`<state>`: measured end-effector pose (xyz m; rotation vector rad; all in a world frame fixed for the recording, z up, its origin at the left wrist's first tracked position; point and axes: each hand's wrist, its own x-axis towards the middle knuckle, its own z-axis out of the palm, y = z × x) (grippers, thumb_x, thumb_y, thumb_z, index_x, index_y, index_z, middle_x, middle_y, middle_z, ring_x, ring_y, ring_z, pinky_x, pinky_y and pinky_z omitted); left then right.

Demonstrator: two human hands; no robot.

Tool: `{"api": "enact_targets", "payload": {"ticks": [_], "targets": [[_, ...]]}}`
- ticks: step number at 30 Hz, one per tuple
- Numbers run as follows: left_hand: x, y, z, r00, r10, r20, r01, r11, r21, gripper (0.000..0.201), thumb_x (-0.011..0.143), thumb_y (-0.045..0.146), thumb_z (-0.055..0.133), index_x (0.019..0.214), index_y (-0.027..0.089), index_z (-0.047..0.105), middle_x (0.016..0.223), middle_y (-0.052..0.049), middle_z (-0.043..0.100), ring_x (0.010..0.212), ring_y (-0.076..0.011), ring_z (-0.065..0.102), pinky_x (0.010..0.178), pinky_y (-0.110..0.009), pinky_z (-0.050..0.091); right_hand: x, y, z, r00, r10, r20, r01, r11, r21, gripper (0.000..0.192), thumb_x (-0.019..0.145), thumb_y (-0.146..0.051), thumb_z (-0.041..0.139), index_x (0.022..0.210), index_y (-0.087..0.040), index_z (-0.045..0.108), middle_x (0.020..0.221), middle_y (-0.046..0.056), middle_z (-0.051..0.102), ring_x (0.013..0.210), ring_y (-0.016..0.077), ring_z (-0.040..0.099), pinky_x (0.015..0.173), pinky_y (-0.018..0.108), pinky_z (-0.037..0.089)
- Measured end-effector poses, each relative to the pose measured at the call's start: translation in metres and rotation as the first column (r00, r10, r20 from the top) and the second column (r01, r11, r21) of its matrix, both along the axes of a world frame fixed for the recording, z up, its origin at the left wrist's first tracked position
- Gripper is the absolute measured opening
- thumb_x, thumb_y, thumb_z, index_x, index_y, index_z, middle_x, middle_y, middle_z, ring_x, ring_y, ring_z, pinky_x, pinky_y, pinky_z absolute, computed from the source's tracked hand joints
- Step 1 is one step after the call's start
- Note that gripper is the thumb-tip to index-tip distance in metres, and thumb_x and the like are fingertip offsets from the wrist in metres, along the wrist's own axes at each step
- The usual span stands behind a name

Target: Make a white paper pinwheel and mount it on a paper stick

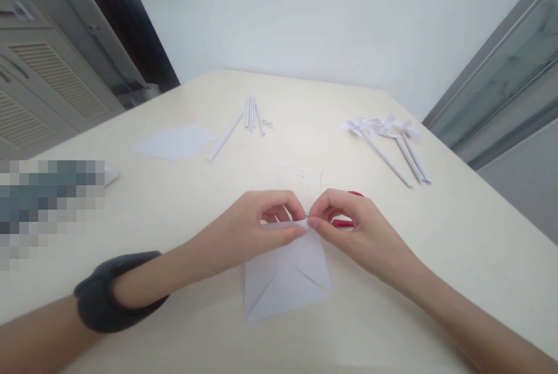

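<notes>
A white square sheet of paper [288, 281] with diagonal creases and a cut along one of them lies in front of me, its far edge raised. My left hand [274, 223] pinches that far edge between thumb and fingers. Close beside it, my right hand [344, 220] pinches the same edge near the corner, fingertips almost touching the left ones. Red-handled scissors [343, 223] lie partly hidden behind my right hand. A dark band [117, 292] circles my left wrist.
Finished paper pinwheels [383, 130] on rolled sticks lie at the back right. Several rolled paper tubes [250, 114] and a longer roll [225, 137] lie at the back, left of them a stack of paper sheets [172, 143]. Small white scraps [300, 173] lie beyond my hands.
</notes>
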<state>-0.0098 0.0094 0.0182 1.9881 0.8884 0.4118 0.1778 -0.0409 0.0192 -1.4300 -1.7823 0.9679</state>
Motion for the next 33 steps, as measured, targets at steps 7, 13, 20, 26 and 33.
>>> {"api": "enact_targets", "payload": {"ticks": [7, 13, 20, 26, 33], "targets": [[0.002, -0.002, 0.011, 1.000, -0.011, 0.007, 0.011, 0.999, -0.047, 0.014, 0.083, 0.031, 0.053, 0.082, 0.020, 0.061, 0.085, 0.000, 0.064, 0.082, -0.0175, 0.059, 0.081, -0.032, 0.046, -0.001, -0.001, 0.001, 0.999, -0.013, 0.030, 0.011, 0.997, 0.079, 0.009, 0.081, -0.017, 0.054, 0.073, -0.020, 0.058, 0.077, -0.001, 0.062, 0.072, 0.0128, 0.056, 0.063, 0.026, 0.048], [0.004, -0.001, 0.013, 1.000, 0.006, 0.023, -0.005, 0.998, -0.062, 0.012, 0.082, 0.028, 0.053, 0.078, 0.019, 0.061, 0.083, 0.000, 0.064, 0.080, -0.0168, 0.059, 0.079, -0.031, 0.047, -0.002, -0.002, 0.000, 0.998, -0.007, 0.070, -0.001, 0.994, 0.114, 0.010, 0.081, -0.016, 0.054, 0.072, -0.020, 0.056, 0.075, -0.002, 0.060, 0.071, 0.0123, 0.056, 0.061, 0.025, 0.047], [0.000, 0.001, 0.008, 0.988, 0.059, 0.146, -0.001, 0.929, -0.370, 0.012, 0.079, 0.031, 0.060, 0.075, 0.020, 0.058, 0.076, 0.003, 0.061, 0.073, -0.0138, 0.057, 0.066, -0.025, 0.043, 0.000, -0.004, 0.004, 0.998, 0.013, 0.056, -0.021, 0.990, 0.138, 0.009, 0.086, -0.020, 0.053, 0.079, -0.022, 0.059, 0.079, -0.002, 0.062, 0.075, 0.0122, 0.058, 0.063, 0.025, 0.047], [-0.002, -0.003, 0.018, 0.969, 0.082, 0.235, 0.102, 0.729, -0.677, 0.011, 0.079, 0.027, 0.063, 0.073, 0.019, 0.057, 0.062, 0.006, 0.051, 0.053, -0.0060, 0.044, 0.046, -0.017, 0.028, 0.012, -0.006, 0.015, 0.982, 0.113, 0.153, -0.173, 0.863, 0.474, 0.014, 0.084, -0.009, 0.054, 0.086, -0.022, 0.057, 0.084, 0.001, 0.058, 0.077, 0.0132, 0.056, 0.065, 0.025, 0.046], [-0.003, -0.003, 0.017, 0.972, 0.045, 0.230, 0.135, 0.694, -0.707, 0.008, 0.077, 0.025, 0.063, 0.074, 0.019, 0.058, 0.068, 0.004, 0.052, 0.059, -0.0080, 0.046, 0.049, -0.018, 0.032, 0.011, -0.009, 0.011, 0.925, 0.148, 0.351, -0.346, 0.711, 0.613, 0.016, 0.086, -0.008, 0.050, 0.091, -0.021, 0.055, 0.083, 0.003, 0.059, 0.073, 0.0136, 0.055, 0.061, 0.027, 0.046]]}}
